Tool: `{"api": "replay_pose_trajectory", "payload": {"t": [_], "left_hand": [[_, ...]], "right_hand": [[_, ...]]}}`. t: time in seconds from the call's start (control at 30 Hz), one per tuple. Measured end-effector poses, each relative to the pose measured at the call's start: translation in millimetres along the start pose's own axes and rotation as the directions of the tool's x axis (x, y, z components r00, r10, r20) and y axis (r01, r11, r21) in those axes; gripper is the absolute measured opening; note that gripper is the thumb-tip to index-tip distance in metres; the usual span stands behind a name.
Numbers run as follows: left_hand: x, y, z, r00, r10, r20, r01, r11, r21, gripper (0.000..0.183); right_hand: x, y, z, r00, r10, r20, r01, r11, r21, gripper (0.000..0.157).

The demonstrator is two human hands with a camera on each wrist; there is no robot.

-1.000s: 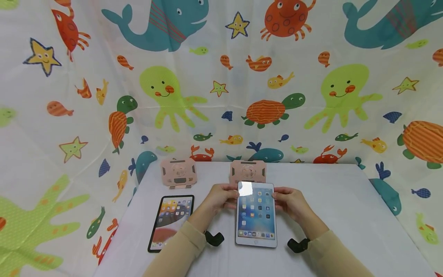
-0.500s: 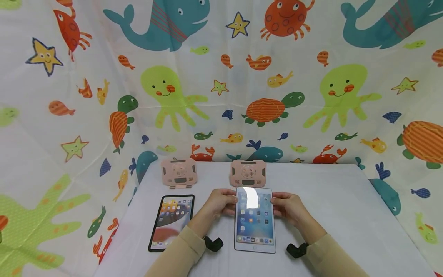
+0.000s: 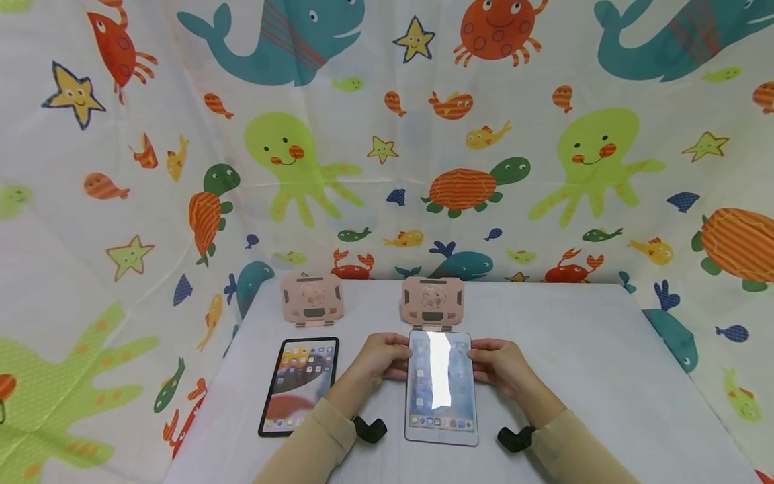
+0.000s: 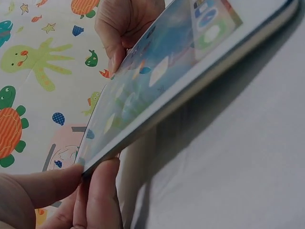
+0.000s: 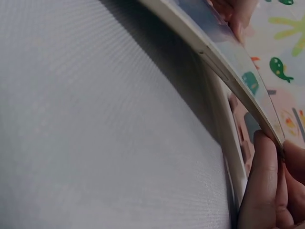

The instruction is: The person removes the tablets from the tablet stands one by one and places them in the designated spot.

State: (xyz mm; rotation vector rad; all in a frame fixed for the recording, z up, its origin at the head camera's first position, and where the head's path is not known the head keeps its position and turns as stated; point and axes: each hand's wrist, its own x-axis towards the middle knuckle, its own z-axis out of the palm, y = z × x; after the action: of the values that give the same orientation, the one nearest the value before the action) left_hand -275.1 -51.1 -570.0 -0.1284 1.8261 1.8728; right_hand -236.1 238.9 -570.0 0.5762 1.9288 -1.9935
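Observation:
A white-framed tablet (image 3: 447,427) with a lit blue screen is held between both hands at the middle of the table. My left hand (image 3: 382,357) pinches its left edge near the far corner, thumb on top and fingers below. On the opposite edge my right hand (image 3: 503,363) pinches it in the same way. Both wrist views show a gap and a shadow under the tablet (image 4: 143,90), so this part of it is off the cloth. Just beyond stands a pink tablet case (image 3: 432,300). Whether the tablet's near edge touches the table cannot be told.
A second tablet (image 3: 299,386), black-rimmed and lit, lies to the left, partly behind the left forearm. Behind it stands another pink case (image 3: 312,299). White cloth covers the table (image 3: 605,356). A curtain (image 3: 387,202) printed with sea animals hangs at the back and sides.
Both hands have drawn the white tablet a little nearer and leftward. More of the pink case behind it shows, and the glare on the screen has grown longer.

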Motion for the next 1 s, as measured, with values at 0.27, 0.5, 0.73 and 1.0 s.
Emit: {"api": "replay_pose_trajectory", "payload": {"t": [0.27, 0.5, 0.73, 1.0], "left_hand": [[5.0, 1.9, -6.5, 0.999, -0.026, 0.022, 0.026, 0.999, 0.027, 0.022], [9.4, 5.7, -10.6, 0.998, -0.029, 0.047, 0.028, 0.999, 0.028, 0.019], [13.7, 8.4, -15.9, 0.998, -0.013, 0.061, 0.012, 1.0, 0.018, 0.025], [18.0, 10.4, -24.2, 0.996, -0.025, 0.081, 0.022, 0.999, 0.042, 0.027]], "right_hand": [[1, -1, 5.0, 1.0, -0.015, 0.011, 0.015, 1.0, -0.003, 0.034], [4, -2, 8.4, 0.999, -0.032, 0.0, 0.032, 0.999, -0.016, 0.032], [6, -5, 11.9, 0.998, -0.06, -0.013, 0.059, 0.997, -0.039, 0.041], [9, -7, 13.2, 0.998, -0.064, 0.01, 0.064, 0.996, -0.06, 0.04]]}}
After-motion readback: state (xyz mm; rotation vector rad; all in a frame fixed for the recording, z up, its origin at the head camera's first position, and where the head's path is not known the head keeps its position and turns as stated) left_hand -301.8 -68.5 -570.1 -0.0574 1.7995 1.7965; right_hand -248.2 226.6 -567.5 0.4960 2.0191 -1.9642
